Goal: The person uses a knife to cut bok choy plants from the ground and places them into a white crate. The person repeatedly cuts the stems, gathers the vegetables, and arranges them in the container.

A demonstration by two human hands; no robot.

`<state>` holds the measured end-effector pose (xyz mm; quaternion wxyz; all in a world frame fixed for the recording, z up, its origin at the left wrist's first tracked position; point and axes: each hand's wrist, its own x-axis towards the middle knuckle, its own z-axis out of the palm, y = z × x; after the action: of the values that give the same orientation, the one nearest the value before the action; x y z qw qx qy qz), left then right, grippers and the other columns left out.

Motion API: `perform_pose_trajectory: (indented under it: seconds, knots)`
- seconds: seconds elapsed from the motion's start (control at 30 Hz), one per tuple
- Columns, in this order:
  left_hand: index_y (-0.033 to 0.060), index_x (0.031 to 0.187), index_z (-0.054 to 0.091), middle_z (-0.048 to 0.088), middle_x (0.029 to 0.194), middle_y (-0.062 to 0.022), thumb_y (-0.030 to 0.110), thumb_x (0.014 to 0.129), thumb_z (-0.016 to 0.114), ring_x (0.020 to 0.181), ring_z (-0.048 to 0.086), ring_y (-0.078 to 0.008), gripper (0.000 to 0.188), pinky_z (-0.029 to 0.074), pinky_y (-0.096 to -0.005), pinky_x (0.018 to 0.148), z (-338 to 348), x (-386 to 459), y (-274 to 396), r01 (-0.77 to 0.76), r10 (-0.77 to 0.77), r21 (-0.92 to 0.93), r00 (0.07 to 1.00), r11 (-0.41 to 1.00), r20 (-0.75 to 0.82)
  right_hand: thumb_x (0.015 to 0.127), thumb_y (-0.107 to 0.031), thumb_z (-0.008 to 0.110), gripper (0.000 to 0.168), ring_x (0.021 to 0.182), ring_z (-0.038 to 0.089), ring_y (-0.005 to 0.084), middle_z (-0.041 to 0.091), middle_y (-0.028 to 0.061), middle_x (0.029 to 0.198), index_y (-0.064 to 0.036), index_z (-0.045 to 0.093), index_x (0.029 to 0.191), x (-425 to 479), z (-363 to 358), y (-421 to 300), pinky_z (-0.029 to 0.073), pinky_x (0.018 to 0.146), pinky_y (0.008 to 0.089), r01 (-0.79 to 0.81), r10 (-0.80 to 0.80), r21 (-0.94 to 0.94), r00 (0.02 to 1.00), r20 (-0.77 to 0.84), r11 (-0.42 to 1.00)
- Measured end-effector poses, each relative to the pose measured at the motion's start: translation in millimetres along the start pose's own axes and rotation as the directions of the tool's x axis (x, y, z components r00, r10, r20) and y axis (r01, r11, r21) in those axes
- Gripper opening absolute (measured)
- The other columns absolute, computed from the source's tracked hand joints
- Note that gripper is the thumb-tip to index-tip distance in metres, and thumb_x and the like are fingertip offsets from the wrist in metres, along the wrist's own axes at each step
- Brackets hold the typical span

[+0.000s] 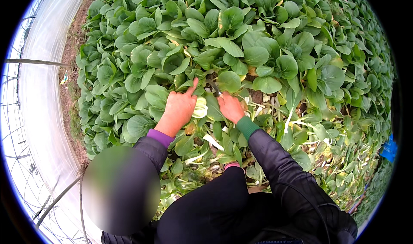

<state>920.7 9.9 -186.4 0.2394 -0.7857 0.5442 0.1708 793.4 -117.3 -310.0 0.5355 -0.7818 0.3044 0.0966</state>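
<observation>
My left hand (180,106) is around a cut head of bok choy (199,107). The pale base shows at the palm's right side, and leaves spread out on the left. The index finger points up and touches leaves of the standing bok choy (190,74). Closed on the handle of a small curved sickle (213,86), my right hand (230,106) is just to the right. The sickle's blade reaches up and left among the leaf bases; its tip is hard to make out, and the handle is mostly hidden by the fingers.
Dense bok choy (232,18) fills the area ahead and to both sides. Trimmed leaves and pale stalks (213,142) litter the ground near my legs. Clear plastic sheeting (45,50) and a pole (38,62) stand at the left. A blue object (388,148) lies at the far right.
</observation>
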Motion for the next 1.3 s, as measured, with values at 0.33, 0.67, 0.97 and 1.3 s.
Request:
perform_pose_trajectory:
  seconds: [0.33, 0.67, 0.97, 1.3]
  knots:
    - [0.0073, 0.089, 0.065, 0.035, 0.147, -0.0140, 0.010, 0.067, 0.065, 0.076, 0.069, -0.0234, 0.022, 0.051, -0.0371, 0.068, 1.0, 11.5, -5.3, 0.126, -0.125, -0.032, 0.992, 0.992, 0.017, 0.092, -0.020, 0.042, 0.031, 0.085, 0.060, 0.0425, 0.060, 0.0253, 0.091, 0.003, 0.062, 0.091, 32.5, 17.4, -8.9, 0.048, 0.080, 0.0480, 0.162, -0.158, -0.060, 0.985, 0.071, 0.985]
    - [0.0073, 0.070, 0.063, 0.052, 0.134, -0.0144, 0.010, 0.064, 0.064, 0.064, 0.062, -0.0191, 0.006, 0.044, -0.0327, 0.058, 23.3, -19.0, 11.2, -0.008, 0.010, 0.006, 0.944, 1.000, -0.330, 0.084, -0.024, 0.052, 0.030, 0.087, 0.060, 0.0458, 0.062, 0.0303, 0.090, 0.003, 0.060, 0.096, 16.7, 33.7, 19.9, 0.046, 0.081, 0.0494, 0.077, -0.074, -0.024, 0.991, 0.108, 0.997]
    - [0.0034, 0.055, 0.047, 0.053, 0.131, -0.0183, 0.007, 0.060, 0.058, 0.060, 0.055, -0.0180, 0.012, 0.043, -0.0327, 0.056, -25.3, -107.0, 40.1, -0.036, -0.119, -0.277, 0.845, 0.960, -0.522, 0.083, -0.006, 0.067, 0.020, 0.051, 0.047, 0.0045, 0.057, -0.0007, 0.074, -0.005, 0.056, 0.100, -55.9, -19.1, 2.1, 0.038, 0.041, 0.0201, -0.011, -0.021, 0.876, 0.999, 0.024, 0.481]
    - [0.0027, 0.110, 0.063, 0.047, 0.138, -0.0169, 0.000, 0.058, 0.065, 0.085, 0.067, -0.0271, 0.052, 0.051, -0.0337, 0.081, -27.5, -192.6, 68.6, 0.064, -0.343, -0.853, 0.929, 0.519, -0.139, 0.075, -0.001, 0.073, 0.044, 0.051, 0.053, 0.0068, 0.062, 0.0046, 0.083, -0.005, 0.051, 0.113, -80.9, -54.3, -33.3, 0.045, 0.044, 0.0210, -0.068, -0.141, 0.914, 0.981, 0.135, 0.401]
